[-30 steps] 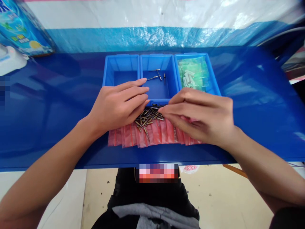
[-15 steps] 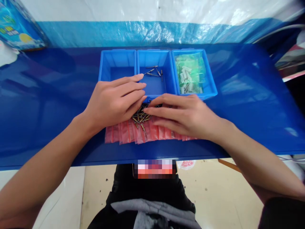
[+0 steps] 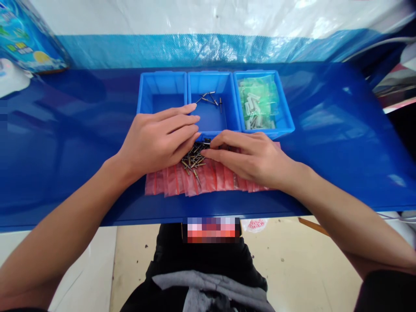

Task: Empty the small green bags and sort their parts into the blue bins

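Note:
A pile of blind rivets [image 3: 194,159] lies on a row of red plastic zip bags [image 3: 208,178], just in front of the middle blue bin [image 3: 211,117]. My left hand [image 3: 159,138] lies flat along the pile's left side. Its fingers are stretched out, their tips over the near left part of the middle bin, and I see nothing held in it. My right hand [image 3: 250,155] reaches in from the right with bent fingers, its fingertips at the rivets and a gap between them. Its underside is hidden. A few more rivets [image 3: 209,99] lie inside the middle bin.
The left blue bin [image 3: 164,93] and the right blue bin [image 3: 287,117] flank the middle one. Green bags with white pieces [image 3: 258,104] fill the right bin. A blue packet [image 3: 30,41] stands at the table's back left. The table's front edge [image 3: 136,222] is close to me.
My right hand has drawn slightly right, and its fingers are more bent over the rivets. My left hand has stayed almost in place. The view has shifted a little.

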A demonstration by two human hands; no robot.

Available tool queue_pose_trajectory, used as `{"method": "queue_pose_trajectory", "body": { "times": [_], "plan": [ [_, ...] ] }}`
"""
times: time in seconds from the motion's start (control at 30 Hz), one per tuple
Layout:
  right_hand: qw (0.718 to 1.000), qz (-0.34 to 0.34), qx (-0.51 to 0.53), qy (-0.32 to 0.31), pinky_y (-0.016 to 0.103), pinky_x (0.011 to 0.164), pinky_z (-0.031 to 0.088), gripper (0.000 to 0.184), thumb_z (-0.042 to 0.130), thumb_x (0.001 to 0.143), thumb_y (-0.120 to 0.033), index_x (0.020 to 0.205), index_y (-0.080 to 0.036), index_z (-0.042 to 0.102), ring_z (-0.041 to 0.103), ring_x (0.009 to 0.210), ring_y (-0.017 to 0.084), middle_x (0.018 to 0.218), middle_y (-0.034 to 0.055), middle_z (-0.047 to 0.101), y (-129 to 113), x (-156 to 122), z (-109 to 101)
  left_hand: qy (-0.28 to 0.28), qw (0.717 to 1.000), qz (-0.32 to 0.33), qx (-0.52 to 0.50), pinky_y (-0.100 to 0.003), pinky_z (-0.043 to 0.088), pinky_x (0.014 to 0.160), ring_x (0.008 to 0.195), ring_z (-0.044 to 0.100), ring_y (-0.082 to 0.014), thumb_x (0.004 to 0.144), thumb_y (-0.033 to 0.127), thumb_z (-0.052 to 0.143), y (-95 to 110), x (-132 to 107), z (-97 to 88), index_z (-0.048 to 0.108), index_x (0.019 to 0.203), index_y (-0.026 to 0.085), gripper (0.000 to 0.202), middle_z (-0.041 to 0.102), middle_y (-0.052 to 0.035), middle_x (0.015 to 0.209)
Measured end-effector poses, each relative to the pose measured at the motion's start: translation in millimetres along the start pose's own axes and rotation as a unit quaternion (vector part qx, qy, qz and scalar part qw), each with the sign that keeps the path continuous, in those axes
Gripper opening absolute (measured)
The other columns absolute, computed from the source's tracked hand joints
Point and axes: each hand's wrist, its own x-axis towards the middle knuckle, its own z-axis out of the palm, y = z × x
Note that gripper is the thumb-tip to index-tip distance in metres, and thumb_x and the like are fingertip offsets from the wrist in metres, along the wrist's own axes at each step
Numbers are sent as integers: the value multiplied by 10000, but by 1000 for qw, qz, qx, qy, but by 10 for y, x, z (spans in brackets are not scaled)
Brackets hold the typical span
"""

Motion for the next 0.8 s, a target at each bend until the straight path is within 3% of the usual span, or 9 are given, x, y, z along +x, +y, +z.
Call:
{"method": "queue_pose_trajectory", "body": {
  "times": [0.1, 0.17, 0.3, 0.33, 0.4, 0.5, 0.63, 0.73, 0.8],
  "plan": [
    [991, 77, 73, 79, 268, 751, 613, 115, 669, 1066, -190, 1096, -192, 779, 730, 876, 140, 1013, 43, 760, -53, 50, -62, 5, 1000, 10, 4, -390, 715, 960, 1285, 752, -283, 1053, 238, 592, -5, -5, -3, 761, 1115, 231, 180, 813, -19, 1233],
    [971, 121, 175, 113, 265, 757, 644, 144, 692, 1034, -147, 1109, -215, 795, 756, 887, 140, 1034, 41, 758, -74, 69, -111, 5, 1000, 11, 5, -400, 718, 958, 1281, 754, -285, 1052, 240, 592, -8, -5, -2, 759, 1116, 234, 180, 812, -18, 1235],
    [867, 209, 430, 143, 225, 556, 665, 117, 753, 989, -145, 1090, -166, 808, 781, 679, 137, 902, 21, 738, -82, 91, -160, 9, 1000, 13, 8, -397, 722, 947, 1268, 761, -279, 1053, 246, 594, -8, 6, -5, 762, 1104, 236, 175, 815, -13, 1225],
    [848, 228, 450, 164, 242, 576, 690, 107, 769, 981, -153, 1078, -166, 813, 801, 705, 158, 892, 21, 742, -82, 98, -161, 12, 1000, 15, 11, -394, 724, 942, 1261, 765, -277, 1053, 245, 594, -5, 9, -8, 762, 1100, 234, 175, 816, -12, 1221],
    [837, 255, 438, 208, 310, 728, 748, 157, 773, 977, -149, 1120, -199, 818, 844, 910, 219, 1012, 41, 784, -85, 110, -165, 14, 1000, 19, 17, -392, 726, 937, 1252, 769, -275, 1053, 242, 592, 8, 11, -13, 765, 1101, 232, 180, 816, -15, 1221],
    [866, 241, 376, 224, 395, 913, 747, 306, 722, 1001, -125, 1277, -243, 782, 806, 1168, 264, 1299, 80, 769, -89, 109, -186, 2, 1000, 12, 25, -405, 725, 957, 1266, 764, -274, 1060, 249, 576, 14, 3, 0, 773, 1106, 237, 203, 812, -17, 1236],
    [983, 65, 125, 119, 357, 847, 701, 230, 696, 1005, -78, 1212, -131, 781, 788, 1024, 215, 1144, 133, 800, -64, 59, -165, -5, 1000, 7, 23, -393, 724, 948, 1274, 761, -271, 1067, 261, 573, -51, 11, 26, 773, 1094, 239, 202, 813, -12, 1229],
    [998, -58, -23, 11, 354, 784, 672, 227, 633, 1047, -87, 1245, -108, 741, 772, 1013, 228, 1175, 129, 795, -21, 12, -68, 3, 999, 24, 31, -378, 717, 950, 1292, 752, -261, 1070, 244, 576, -10, 44, -69, 769, 1111, 223, 198, 810, -26, 1242],
    [995, -75, -44, -47, 347, 754, 647, 234, 560, 1084, -105, 1248, -126, 726, 757, 1021, 235, 1190, 118, 783, 8, -9, -7, 11, 1000, -12, -20, -394, 699, 1018, 1330, 731, -257, 1043, 224, 633, 194, 30, -209, 772, 1139, 232, 169, 789, -22, 1307]
  ]
}}
